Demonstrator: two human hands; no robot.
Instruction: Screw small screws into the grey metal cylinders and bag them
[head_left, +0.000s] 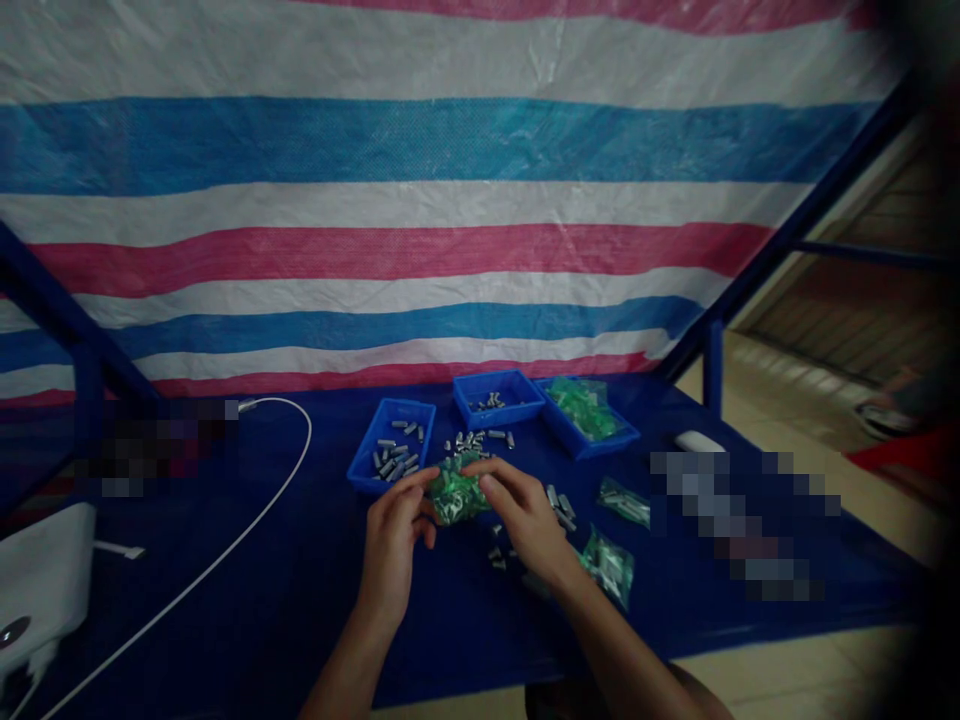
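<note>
A green see-through plastic bag (456, 492) is held between my two hands above the blue table. My left hand (396, 520) pinches its left side, and my right hand (525, 510) grips its right upper edge with thumb and fingers. What the bag contains, if anything, cannot be made out. Just beyond it lie small shiny metal pieces (472, 440). Metal cylinders (561, 508) rest by my right hand, and a few small screw-like pieces (496, 558) lie under it. Two filled green bags, one (624, 502) farther off and one (611, 568) nearer, are to the right.
Behind my hands stand a blue bin (360, 478) of metal cylinders, a bin (499, 418) with small metal parts, and a bin (592, 448) of green bags. A white cable (259, 515) crosses the left side near a white device (52, 570). A striped tarp (405, 150) hangs behind.
</note>
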